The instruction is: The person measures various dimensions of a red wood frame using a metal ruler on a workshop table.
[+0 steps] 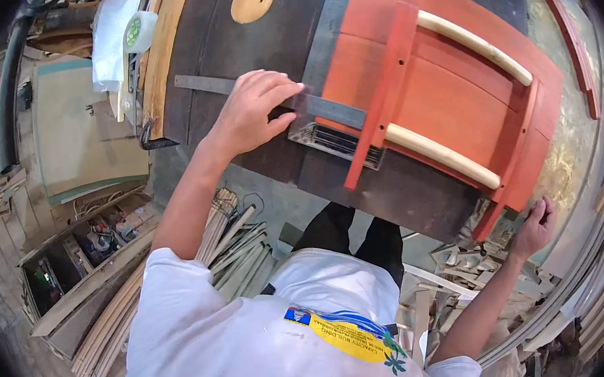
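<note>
Across our dark worktop (418,203), the ruler (208,85) runs from ten o'clock to four; our nearer left hand (256,113) curls over it, grip unclear. Toward three lies the red frame (393,86); our right hand (535,230) curls apart at four, contents hidden.

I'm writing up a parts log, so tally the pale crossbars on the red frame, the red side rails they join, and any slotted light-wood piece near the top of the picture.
Pale crossbars: 2
Red side rails: 2
Slotted light-wood piece: 1
Total: 5
</note>
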`<state>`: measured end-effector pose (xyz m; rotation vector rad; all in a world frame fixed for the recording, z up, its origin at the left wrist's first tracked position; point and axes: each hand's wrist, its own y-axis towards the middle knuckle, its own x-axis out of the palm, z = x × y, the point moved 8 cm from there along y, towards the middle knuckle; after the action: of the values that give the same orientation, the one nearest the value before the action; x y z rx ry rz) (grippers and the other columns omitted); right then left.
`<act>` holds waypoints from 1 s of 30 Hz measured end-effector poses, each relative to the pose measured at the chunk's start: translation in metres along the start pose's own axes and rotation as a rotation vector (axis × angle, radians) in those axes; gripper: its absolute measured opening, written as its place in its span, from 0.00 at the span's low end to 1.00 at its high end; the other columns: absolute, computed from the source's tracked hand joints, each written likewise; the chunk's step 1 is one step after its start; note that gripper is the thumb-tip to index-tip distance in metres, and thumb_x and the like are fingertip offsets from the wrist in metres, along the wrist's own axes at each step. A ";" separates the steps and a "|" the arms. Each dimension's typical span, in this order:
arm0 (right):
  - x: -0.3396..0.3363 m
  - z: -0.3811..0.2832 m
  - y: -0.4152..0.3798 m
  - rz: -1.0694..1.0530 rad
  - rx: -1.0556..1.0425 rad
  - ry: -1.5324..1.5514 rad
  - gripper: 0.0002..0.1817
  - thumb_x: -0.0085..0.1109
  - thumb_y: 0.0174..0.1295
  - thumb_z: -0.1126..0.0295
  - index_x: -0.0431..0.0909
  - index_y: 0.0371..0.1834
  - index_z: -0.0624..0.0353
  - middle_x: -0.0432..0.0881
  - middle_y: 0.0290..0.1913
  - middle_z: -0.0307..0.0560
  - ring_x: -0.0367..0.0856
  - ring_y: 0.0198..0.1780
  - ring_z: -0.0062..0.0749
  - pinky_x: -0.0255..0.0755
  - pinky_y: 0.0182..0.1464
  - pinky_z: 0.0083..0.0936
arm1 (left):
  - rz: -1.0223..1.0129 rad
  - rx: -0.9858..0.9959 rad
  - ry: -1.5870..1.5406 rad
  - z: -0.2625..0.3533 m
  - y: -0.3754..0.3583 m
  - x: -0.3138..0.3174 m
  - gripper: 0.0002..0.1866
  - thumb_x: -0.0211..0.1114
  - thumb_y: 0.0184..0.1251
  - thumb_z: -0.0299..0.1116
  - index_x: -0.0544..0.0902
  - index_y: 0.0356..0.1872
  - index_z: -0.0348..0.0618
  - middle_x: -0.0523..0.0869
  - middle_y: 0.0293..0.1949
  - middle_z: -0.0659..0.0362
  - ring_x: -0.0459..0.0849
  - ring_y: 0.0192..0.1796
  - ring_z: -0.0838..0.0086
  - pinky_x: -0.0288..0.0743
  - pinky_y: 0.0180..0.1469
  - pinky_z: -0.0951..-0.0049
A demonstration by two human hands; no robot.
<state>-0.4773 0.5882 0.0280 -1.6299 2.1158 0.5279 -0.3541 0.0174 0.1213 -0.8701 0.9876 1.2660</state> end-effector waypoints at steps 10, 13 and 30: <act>0.006 -0.027 0.006 0.042 -0.202 -0.361 0.09 0.59 0.74 0.68 0.81 0.45 0.64 0.81 0.36 0.37 0.75 0.37 0.21 0.73 0.43 0.21 | 0.221 0.227 -0.069 -0.014 -0.008 0.015 0.20 0.75 0.55 0.32 0.87 0.52 0.48 0.84 0.46 0.62 0.82 0.50 0.64 0.71 0.55 0.61; -0.001 -0.012 0.015 0.025 -0.188 -0.325 0.09 0.59 0.74 0.68 0.81 0.44 0.64 0.82 0.38 0.39 0.78 0.39 0.23 0.74 0.45 0.22 | 0.224 0.254 -0.075 -0.016 -0.011 0.019 0.21 0.75 0.55 0.32 0.88 0.53 0.52 0.85 0.46 0.63 0.81 0.48 0.67 0.70 0.51 0.63; -0.002 -0.013 0.016 0.032 -0.173 -0.422 0.10 0.60 0.73 0.67 0.82 0.43 0.63 0.83 0.38 0.40 0.79 0.39 0.24 0.74 0.45 0.23 | 0.250 0.239 -0.125 -0.016 -0.008 0.020 0.24 0.77 0.50 0.29 0.89 0.52 0.53 0.85 0.43 0.64 0.82 0.45 0.69 0.71 0.47 0.66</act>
<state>-0.4939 0.5868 0.0412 -1.4185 1.8237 0.9932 -0.3469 0.0081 0.0970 -0.4878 1.1455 1.3602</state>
